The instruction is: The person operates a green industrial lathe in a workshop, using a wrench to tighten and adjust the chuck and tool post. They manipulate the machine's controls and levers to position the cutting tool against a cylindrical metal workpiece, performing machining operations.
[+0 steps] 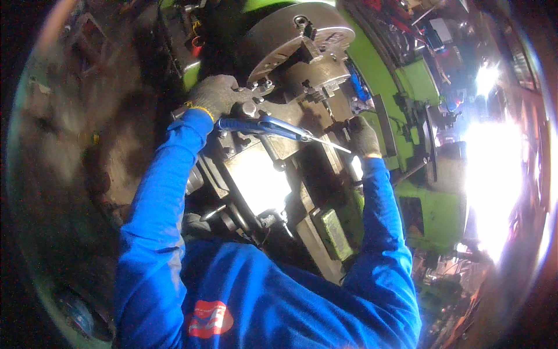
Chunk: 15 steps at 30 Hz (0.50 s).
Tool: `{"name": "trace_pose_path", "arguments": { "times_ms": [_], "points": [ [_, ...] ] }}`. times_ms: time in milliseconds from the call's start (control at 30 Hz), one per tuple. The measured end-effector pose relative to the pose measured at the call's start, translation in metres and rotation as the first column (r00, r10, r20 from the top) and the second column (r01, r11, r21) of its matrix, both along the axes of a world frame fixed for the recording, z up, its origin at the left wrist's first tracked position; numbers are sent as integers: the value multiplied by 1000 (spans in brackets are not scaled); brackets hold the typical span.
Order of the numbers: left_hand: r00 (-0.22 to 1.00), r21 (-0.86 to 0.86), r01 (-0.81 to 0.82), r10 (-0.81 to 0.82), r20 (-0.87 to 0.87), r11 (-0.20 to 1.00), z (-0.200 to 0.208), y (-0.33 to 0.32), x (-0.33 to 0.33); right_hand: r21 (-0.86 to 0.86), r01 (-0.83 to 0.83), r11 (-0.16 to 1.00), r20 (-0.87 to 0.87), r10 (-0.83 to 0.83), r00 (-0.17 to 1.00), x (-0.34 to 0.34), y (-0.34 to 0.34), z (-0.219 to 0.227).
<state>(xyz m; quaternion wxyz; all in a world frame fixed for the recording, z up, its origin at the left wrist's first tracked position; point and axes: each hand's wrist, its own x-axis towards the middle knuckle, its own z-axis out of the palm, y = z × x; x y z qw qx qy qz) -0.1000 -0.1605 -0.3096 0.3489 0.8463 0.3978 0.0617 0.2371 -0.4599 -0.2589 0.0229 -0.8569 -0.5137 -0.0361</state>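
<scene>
- Left hand, gloved: fingers bent over the far-left side of the bolted tool block; couldn't tell if it gripped anything.
- Right hand, gloved: fingers curled in, to the right of the tool block; contents not visible, grip unclear.
- Blue-handled tool: lay slantwise between the hands, handle end by the left wrist, thin pale rod pointing right and ending near the right hand; contact with that hand unclear.
- Large round chuck: far side, with a metal cylinder at its near face; slim bit stood just near of the cylinder. Couldn't tell if the chuck was turning.
- Flat plate: near side of the tool block, washed out by glare.
- Green box: nearer and to the right, well apart from both hands.
- Risk: if the chuck turned, glove fabric or a loose cuff could catch on its projections, since both hands were close.
- Risk: blue-handled tool might slide or get knocked by a wrist, as it lay tilted over uneven metal.
- Risk: right hand could scrape the slim bit if it slipped; glare could hide edges.
</scene>
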Motion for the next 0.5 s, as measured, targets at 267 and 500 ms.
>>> {"name": "trace_pose_path", "arguments": {
  "times_ms": [267,500],
  "points": [
    [1000,52,-12,12,0,999,-4,-1,0,-49,-318,947,53,320,946,44,-1,-18],
    [998,92,-29,24,52,995,-15,2,4,-96,107,990,-177,-123,977,25,19,-6]
  ]
}}
